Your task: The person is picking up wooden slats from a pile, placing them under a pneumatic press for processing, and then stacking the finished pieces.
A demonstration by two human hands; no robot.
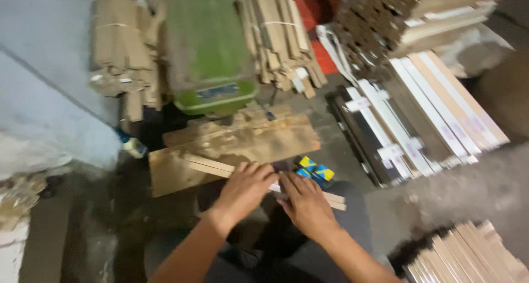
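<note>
Both hands rest palm-down on thin wooden strips (264, 175) that lie across the person's lap and over the edge of a worn board (237, 145): the left hand (245, 189) and the right hand (306, 203) sit side by side, fingers stretched flat and slightly spread, pressing rather than gripping, though blur makes the fingertips hard to read. Just past the right hand lies a small blue and yellow box (315, 170). A green machine (209, 51) stands behind the board, with long white and brown planks (430, 112) stacked to the right.
</note>
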